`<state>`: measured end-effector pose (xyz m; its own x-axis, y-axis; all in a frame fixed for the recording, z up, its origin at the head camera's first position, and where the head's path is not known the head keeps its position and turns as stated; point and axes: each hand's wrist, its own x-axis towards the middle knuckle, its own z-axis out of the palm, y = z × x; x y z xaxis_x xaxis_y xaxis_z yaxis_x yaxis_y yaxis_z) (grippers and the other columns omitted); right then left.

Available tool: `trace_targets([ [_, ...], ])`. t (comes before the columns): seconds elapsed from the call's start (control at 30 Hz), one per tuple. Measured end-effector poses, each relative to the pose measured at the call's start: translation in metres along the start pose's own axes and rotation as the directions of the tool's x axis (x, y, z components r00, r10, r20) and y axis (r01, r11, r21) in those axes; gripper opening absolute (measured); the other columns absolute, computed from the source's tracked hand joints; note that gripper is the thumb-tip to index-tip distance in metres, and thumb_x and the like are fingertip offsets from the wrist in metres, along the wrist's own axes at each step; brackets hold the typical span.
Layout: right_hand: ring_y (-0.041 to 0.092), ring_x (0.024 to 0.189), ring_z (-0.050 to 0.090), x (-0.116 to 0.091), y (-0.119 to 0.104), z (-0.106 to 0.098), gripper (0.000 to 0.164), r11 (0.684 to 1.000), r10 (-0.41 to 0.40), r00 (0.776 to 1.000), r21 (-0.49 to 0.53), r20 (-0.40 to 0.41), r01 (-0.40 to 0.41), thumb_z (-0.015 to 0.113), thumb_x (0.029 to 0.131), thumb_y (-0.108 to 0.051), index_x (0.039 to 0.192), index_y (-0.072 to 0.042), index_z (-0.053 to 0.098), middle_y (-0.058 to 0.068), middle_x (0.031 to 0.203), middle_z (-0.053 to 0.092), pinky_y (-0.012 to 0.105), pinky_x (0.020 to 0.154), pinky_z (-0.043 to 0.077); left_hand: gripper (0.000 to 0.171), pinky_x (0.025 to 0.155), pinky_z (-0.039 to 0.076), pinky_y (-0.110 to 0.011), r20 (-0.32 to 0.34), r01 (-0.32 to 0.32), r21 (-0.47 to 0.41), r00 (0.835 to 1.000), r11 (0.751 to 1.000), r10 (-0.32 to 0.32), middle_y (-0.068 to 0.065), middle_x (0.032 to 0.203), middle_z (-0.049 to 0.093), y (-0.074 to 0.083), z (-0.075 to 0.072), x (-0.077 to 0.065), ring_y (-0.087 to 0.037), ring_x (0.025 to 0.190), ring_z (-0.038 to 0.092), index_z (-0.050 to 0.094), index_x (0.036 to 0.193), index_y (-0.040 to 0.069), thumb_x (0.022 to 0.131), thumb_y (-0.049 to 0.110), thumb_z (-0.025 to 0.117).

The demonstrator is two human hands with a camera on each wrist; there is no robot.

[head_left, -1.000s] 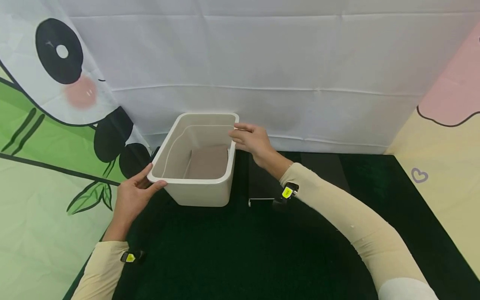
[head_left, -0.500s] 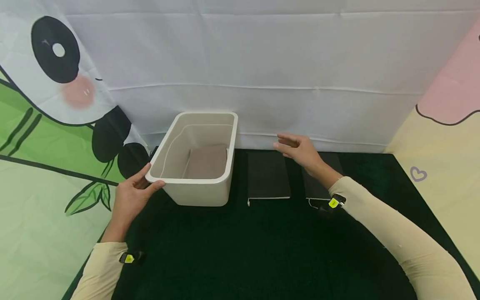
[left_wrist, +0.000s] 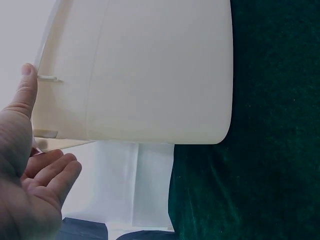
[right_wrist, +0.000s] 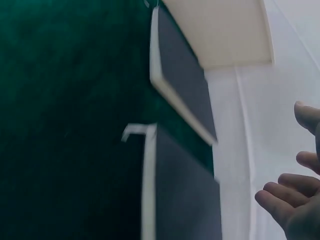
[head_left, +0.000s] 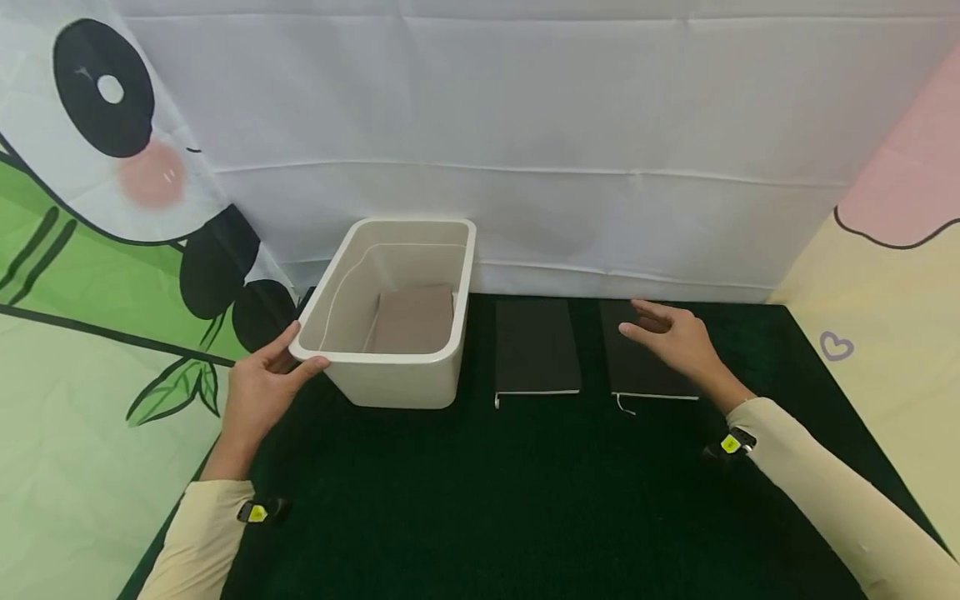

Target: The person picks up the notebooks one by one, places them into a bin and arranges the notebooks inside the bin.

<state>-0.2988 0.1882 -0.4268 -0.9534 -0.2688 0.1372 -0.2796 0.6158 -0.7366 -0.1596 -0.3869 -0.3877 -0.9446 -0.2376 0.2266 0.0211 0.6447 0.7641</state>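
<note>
A cream plastic bin (head_left: 397, 383) stands at the back left of the dark green cloth. My left hand (head_left: 258, 392) holds its near left corner, thumb over the front rim and fingers along the side. The left wrist view shows that thumb at the rim of the bin (left_wrist: 160, 75). Inside lies a flat brownish rectangular piece (head_left: 412, 321). Two black notebooks lie to the right of the bin: a left notebook (head_left: 534, 350) and a right notebook (head_left: 633, 367), each with a pale ribbon. Above the right one hovers my right hand (head_left: 678, 346), fingers spread and holding nothing.
A white fabric backdrop (head_left: 555, 125) rises right behind the bin and notebooks. Printed cloth walls bound both sides, one with a cartoon panda (head_left: 157, 175), the other yellow and pink. Dark green cloth (head_left: 480, 500) covers the table in front.
My right hand has left the bin's right rim and moved rightward, past the left notebook to above the right one. The left hand has stayed at the bin's corner; the bin has not moved.
</note>
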Motion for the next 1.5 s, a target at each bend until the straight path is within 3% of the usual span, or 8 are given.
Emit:
trace_targets([
  [0.43,0.051,0.121,0.06,-0.042,0.06,-0.019,0.072,0.981,0.031,0.997,-0.187,-0.072,-0.044,0.066,0.098,-0.049,0.151,-0.003,0.049,0.032,0.146,0.05,0.064,0.089,0.054,0.077,0.097,0.048,-0.058,0.0,0.014,-0.003,1.0,1.0,-0.014,-0.014,0.152,0.05,0.002,0.0,0.0,-0.041,0.131,0.055,0.041,0.157,0.025,0.09,0.041,0.078],
  [0.53,0.045,0.094,0.069,-0.049,0.071,-0.019,0.072,0.972,0.034,0.997,-0.231,-0.068,-0.049,0.066,0.098,-0.05,0.15,-0.002,0.05,0.029,0.116,0.068,0.051,0.074,0.058,0.078,0.097,0.048,-0.057,0.004,0.023,-0.001,1.0,1.0,-0.023,-0.013,0.152,0.05,0.002,0.0,0.0,-0.04,0.132,0.055,0.041,0.157,0.025,0.09,0.042,0.078],
  [0.63,0.032,0.075,0.062,-0.053,0.08,-0.018,0.073,0.964,0.042,0.997,-0.261,-0.066,-0.058,0.066,0.097,-0.051,0.149,-0.002,0.051,0.02,0.085,0.064,0.039,0.061,0.047,0.078,0.098,0.048,-0.055,0.003,0.025,0.003,1.0,1.0,-0.025,-0.012,0.152,0.051,0.002,0.0,0.0,-0.038,0.131,0.055,0.041,0.157,0.025,0.09,0.042,0.078],
  [0.83,0.037,0.092,0.063,-0.059,0.091,-0.014,0.078,0.96,0.061,0.997,-0.27,-0.044,-0.071,0.066,0.096,-0.053,0.151,-0.002,0.047,0.026,0.102,0.066,0.043,0.07,0.048,0.077,0.097,0.049,-0.049,0.001,0.013,0.023,1.0,1.0,-0.013,-0.012,0.15,0.053,0.003,0.0,0.0,-0.036,0.131,0.056,0.042,0.156,0.024,0.09,0.041,0.078],
  [1.03,0.021,0.066,0.046,-0.063,0.098,-0.009,0.082,0.958,0.099,0.995,-0.271,0.004,-0.094,0.065,0.096,-0.055,0.155,-0.003,0.042,0.007,0.076,0.047,0.035,0.065,0.038,0.077,0.096,0.048,-0.051,-0.005,0.005,0.026,1.0,1.0,-0.005,-0.013,0.15,0.053,0.004,-0.001,-0.001,-0.038,0.129,0.057,0.042,0.156,0.022,0.09,0.04,0.079],
  [1.2,0.028,0.08,0.054,-0.064,0.097,-0.004,0.08,0.958,0.096,0.995,-0.271,0.006,-0.091,0.063,0.097,-0.056,0.153,-0.002,0.044,0.025,0.108,0.064,0.045,0.076,0.045,0.077,0.096,0.048,-0.053,-0.012,0.012,0.027,1.0,1.0,-0.012,-0.013,0.149,0.054,0.004,-0.001,-0.001,-0.037,0.129,0.057,0.042,0.156,0.023,0.09,0.041,0.078],
  [1.3,0.041,0.104,0.057,-0.064,0.096,-0.001,0.08,0.962,0.096,0.995,-0.256,0.003,-0.092,0.063,0.097,-0.056,0.152,0.0,0.045,0.035,0.146,0.049,0.062,0.093,0.047,0.077,0.097,0.048,-0.054,-0.009,0.013,0.024,1.0,1.0,-0.013,-0.013,0.149,0.054,0.004,-0.001,-0.001,-0.037,0.13,0.057,0.042,0.156,0.023,0.09,0.041,0.078],
  [1.5,0.054,0.131,0.048,-0.063,0.091,0.002,0.075,0.965,0.108,0.994,-0.238,-0.022,-0.11,0.066,0.097,-0.05,0.148,0.003,0.049,0.036,0.148,0.044,0.07,0.105,0.038,0.078,0.098,0.048,-0.057,0.004,0.015,0.001,1.0,1.0,-0.015,-0.014,0.15,0.053,0.003,0.0,-0.002,-0.038,0.131,0.056,0.041,0.157,0.024,0.09,0.042,0.078],
])
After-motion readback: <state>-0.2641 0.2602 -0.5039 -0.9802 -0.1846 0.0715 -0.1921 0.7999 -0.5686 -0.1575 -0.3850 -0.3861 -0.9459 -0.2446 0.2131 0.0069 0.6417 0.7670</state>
